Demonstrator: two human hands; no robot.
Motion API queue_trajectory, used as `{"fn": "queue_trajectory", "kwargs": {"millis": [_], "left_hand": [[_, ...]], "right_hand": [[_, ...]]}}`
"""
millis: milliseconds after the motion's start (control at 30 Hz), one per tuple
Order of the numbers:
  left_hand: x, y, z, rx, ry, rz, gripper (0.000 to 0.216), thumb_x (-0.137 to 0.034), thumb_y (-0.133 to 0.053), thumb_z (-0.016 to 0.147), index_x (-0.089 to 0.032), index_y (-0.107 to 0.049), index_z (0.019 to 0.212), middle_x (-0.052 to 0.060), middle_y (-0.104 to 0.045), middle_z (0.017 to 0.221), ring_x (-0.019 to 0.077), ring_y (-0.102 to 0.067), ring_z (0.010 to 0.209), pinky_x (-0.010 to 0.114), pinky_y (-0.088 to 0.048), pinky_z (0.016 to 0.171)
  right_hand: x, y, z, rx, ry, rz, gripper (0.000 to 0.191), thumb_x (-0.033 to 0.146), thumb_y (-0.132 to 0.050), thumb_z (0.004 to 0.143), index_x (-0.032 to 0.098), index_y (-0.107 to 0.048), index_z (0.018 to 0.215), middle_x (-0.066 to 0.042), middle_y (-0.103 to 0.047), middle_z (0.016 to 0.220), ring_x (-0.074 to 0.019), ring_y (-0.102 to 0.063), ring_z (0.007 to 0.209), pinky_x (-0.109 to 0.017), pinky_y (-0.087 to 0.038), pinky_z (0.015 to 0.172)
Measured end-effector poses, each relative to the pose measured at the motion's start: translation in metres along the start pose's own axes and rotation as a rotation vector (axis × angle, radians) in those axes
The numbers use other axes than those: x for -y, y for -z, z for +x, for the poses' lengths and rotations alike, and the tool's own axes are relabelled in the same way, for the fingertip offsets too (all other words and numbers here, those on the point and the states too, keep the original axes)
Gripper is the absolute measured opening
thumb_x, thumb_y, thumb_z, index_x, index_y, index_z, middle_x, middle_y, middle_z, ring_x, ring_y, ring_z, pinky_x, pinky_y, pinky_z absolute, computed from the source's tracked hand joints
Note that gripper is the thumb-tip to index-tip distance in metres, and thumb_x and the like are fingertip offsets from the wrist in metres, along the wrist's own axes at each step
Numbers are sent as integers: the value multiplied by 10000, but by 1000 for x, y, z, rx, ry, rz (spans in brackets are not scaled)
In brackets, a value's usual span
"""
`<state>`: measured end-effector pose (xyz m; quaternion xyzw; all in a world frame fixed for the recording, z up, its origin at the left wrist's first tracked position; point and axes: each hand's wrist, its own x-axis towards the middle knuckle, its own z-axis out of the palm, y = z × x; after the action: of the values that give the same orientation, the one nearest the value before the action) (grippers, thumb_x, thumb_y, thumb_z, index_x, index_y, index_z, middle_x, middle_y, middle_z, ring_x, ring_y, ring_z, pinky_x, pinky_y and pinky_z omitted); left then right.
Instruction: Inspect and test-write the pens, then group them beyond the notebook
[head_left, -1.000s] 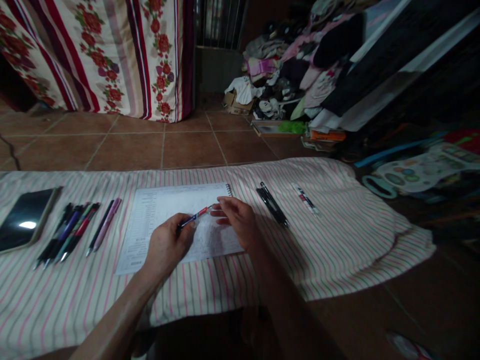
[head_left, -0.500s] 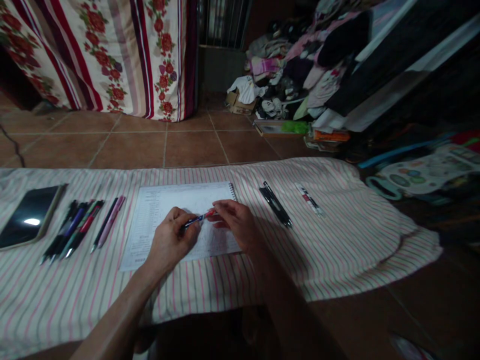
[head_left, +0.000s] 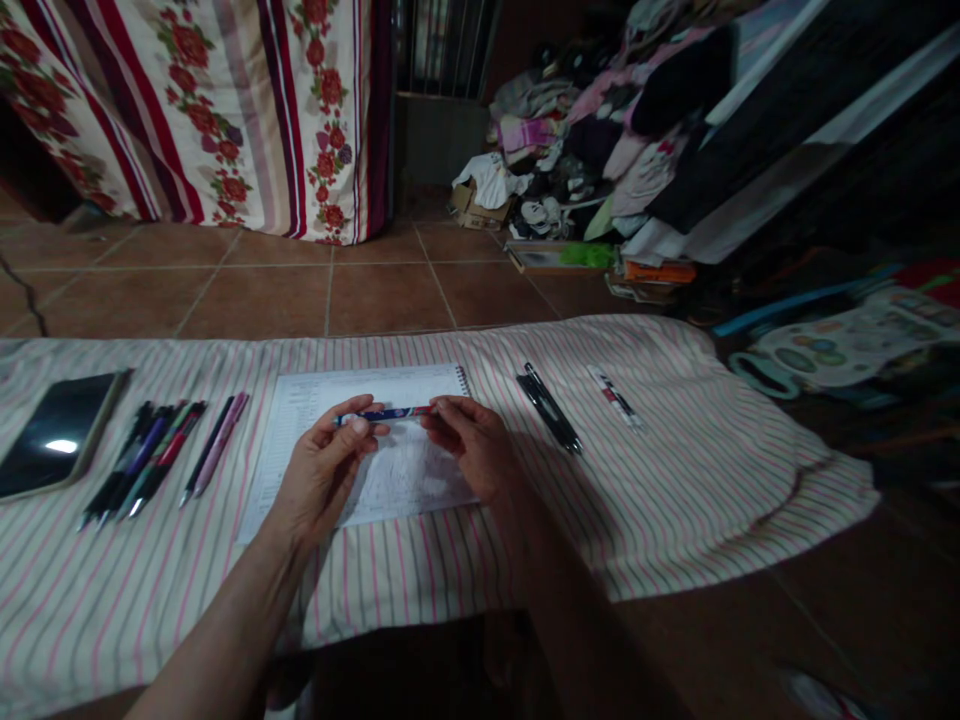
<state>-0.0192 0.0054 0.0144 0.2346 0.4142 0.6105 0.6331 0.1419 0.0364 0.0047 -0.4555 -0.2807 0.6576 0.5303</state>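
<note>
A dark blue pen (head_left: pixel 401 412) with a red end is held level between both hands, above a spiral notebook (head_left: pixel 300 400) with printed or written pages. My left hand (head_left: pixel 322 460) pinches the pen's left end between thumb and fingers. At the red end, the fingertips of my right hand (head_left: pixel 476 445) are closed on the pen and partly cover it. Right of the notebook lie black pens (head_left: pixel 551 410), side by side. A white pen (head_left: pixel 616 398) with red and dark marks rests farther right.
Left of the notebook lie a pink pen (head_left: pixel 221 445), a dark pen beside it, and a bunch of several pens (head_left: pixel 142 460). A phone or tablet (head_left: pixel 56 435) is at the far left. Striped cloth (head_left: pixel 675 480) covers the surface. Clothes (head_left: pixel 600 140) are heaped on the floor behind.
The pen has turned from slanted to nearly level and risen slightly. My left hand has rolled open somewhat and shifted its grip toward the pen's left end, showing more of the barrel.
</note>
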Motion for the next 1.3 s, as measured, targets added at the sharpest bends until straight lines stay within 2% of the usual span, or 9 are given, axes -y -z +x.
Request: {"fn": "queue_trajectory", "kwargs": {"millis": [100, 200, 500, 700, 933, 1300], "left_hand": [[1, -3, 0, -12, 72, -88, 258, -39, -705, 639, -108, -689, 887, 86, -703, 930, 117, -672, 722, 140, -534, 632], [4, -5, 1, -43, 75, -133, 231, 25, -628, 682, -98, -690, 867, 86, -713, 873, 108, -675, 704, 139, -541, 655], [2, -2, 5, -141, 6, -121, 160, 17, -553, 761, -73, -679, 800, 68, -690, 684, 94, -655, 595, 132, -538, 577], [2, 2, 7, -187, -6, -117, 114, -9, -584, 753, -74, -676, 766, 56, -683, 662, 89, -648, 578, 129, -535, 557], [4, 6, 8, -173, -55, -112, 69, -70, -666, 708, -83, -679, 775, 43, -676, 633, 85, -632, 560, 130, -524, 551], [2, 8, 9, -180, -80, -97, 161, -68, -723, 638, -85, -684, 794, 47, -682, 675, 77, -618, 564, 126, -496, 548]], "right_hand": [[-4, -5, 0, 27, -14, 58, 249, 338, -777, 577, 164, -656, 707, 16, -683, 653, -86, -655, 618, -164, -522, 575], [-8, -9, -2, 56, -14, 61, 257, 353, -771, 592, 161, -651, 714, 9, -687, 661, -95, -659, 633, -185, -534, 607], [-12, -15, -5, 144, -12, 9, 321, 431, -719, 649, 156, -635, 794, -33, -710, 690, -136, -686, 689, -243, -549, 666], [-13, -13, -4, 153, 24, -139, 322, 342, -751, 602, 165, -639, 847, -25, -711, 808, -147, -690, 684, -254, -550, 630], [-15, -20, -4, 144, 61, -211, 280, 339, -729, 606, 155, -641, 797, -19, -701, 729, -145, -682, 615, -222, -533, 526], [-19, -22, -5, 140, 102, -238, 225, 337, -687, 656, 159, -645, 787, -21, -699, 714, -146, -681, 609, -216, -523, 498]]}}
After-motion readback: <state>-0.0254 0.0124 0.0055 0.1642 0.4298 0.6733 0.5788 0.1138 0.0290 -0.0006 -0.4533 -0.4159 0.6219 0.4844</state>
